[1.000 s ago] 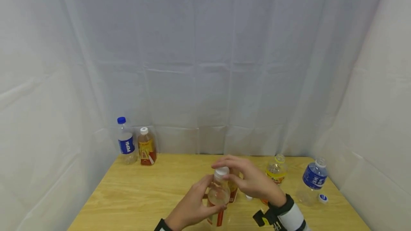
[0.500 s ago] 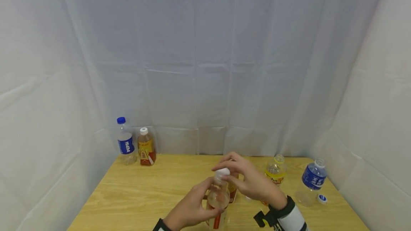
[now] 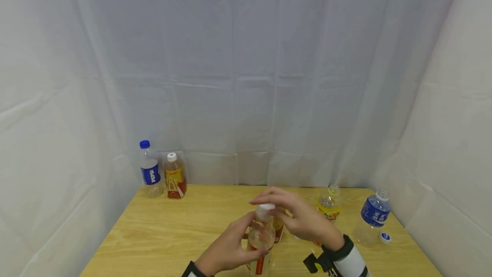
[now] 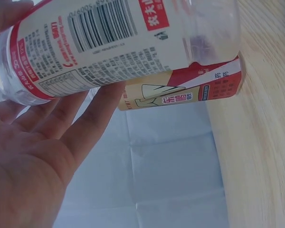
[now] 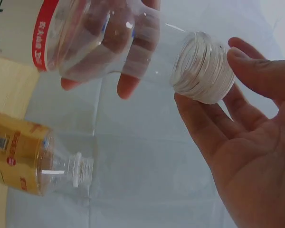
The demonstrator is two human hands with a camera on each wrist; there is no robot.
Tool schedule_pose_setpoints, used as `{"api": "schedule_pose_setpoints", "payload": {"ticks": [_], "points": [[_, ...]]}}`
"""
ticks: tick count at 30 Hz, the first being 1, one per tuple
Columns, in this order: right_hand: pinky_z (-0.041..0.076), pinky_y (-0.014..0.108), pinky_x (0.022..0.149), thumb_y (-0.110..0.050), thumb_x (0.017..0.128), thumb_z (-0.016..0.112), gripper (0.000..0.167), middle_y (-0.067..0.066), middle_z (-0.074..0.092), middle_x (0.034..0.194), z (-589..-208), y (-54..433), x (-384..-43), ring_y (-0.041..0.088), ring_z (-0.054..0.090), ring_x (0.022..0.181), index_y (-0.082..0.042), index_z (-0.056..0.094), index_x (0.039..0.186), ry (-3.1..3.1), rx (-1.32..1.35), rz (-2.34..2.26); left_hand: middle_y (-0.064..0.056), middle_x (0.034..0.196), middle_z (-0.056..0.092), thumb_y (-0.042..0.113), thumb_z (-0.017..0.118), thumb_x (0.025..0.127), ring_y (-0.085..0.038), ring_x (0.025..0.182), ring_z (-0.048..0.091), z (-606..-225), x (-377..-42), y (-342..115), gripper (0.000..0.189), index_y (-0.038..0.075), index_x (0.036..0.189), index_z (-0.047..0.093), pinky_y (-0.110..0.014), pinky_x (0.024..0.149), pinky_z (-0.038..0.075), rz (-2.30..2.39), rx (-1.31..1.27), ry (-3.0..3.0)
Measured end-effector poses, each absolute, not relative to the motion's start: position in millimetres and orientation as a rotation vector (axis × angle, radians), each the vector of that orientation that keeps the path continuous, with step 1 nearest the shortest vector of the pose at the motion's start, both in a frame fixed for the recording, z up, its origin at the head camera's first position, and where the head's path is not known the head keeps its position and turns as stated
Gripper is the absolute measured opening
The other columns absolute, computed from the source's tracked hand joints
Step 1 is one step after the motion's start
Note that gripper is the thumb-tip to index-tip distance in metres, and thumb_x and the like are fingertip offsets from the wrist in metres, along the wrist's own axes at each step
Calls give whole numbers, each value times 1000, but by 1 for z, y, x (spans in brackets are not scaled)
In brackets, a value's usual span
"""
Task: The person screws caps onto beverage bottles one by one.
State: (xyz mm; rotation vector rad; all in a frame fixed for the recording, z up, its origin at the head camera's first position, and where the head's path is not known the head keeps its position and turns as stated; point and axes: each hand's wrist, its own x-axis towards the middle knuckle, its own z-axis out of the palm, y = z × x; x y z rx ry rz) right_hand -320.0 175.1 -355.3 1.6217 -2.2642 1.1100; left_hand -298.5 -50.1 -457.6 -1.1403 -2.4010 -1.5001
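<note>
A clear plastic bottle [image 3: 262,235] with a white and red label is in front of me, near the table's front. My left hand [image 3: 229,245] grips it round the body, thumb on the near side. At the top, my right hand [image 3: 303,216] holds the white cap [image 5: 213,71] between thumb and fingers, and the cap sits at the bottle's neck. Close behind stands a yellow-labelled bottle [image 5: 20,154]; its bare neck shows no cap in the right wrist view. The left wrist view shows the held bottle's barcode label [image 4: 99,42] just above that bottle's label.
A Pepsi bottle [image 3: 151,174] with a blue cap and a white-capped tea-coloured bottle [image 3: 175,178] stand at the back left. On the right are uncapped yellow-labelled [image 3: 329,208] and blue-labelled [image 3: 375,212] bottles, with a loose white cap [image 3: 385,237] beside the latter.
The held bottle has come down slightly, and its red label patch faces me more. My right fingers have shifted round the cap, which tilted briefly; my left hand keeps its grip.
</note>
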Motion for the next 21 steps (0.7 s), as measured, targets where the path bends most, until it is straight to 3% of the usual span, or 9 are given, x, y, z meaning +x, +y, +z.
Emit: {"api": "schedule_pose_setpoints", "payload": {"ticks": [5,12,19,21], "points": [[56,32,94,0,105,49,35,2,64,131,-356,174,-320,18,61,120,-14,67,132,-2227,1692,1163,-1,135,59,29,76,93,-15,116,62,-459,-297,-49,67,24,149,41,-28,85,57,-1497,-1152,-2408],[56,34,95,-10,103,60,19,-3,70,119,-362,177,-321,18,65,116,-16,74,115,-2272,1580,1177,2,132,60,37,75,93,-12,114,62,-459,-293,-50,65,29,149,41,-27,83,57,-1529,-1100,-2477],[55,28,74,-14,99,67,19,-4,68,116,-364,173,-323,10,63,94,-22,72,115,-2234,1464,1232,0,132,61,37,75,93,-13,111,64,-455,-294,-51,66,30,149,40,-24,80,57,-1512,-1058,-2462],[54,27,72,-14,99,67,20,-3,67,118,-365,172,-322,11,62,94,-23,72,117,-2219,1436,1212,0,130,61,38,76,93,-13,111,63,-455,-295,-51,65,30,148,42,-23,79,57,-1510,-1031,-2462]]}}
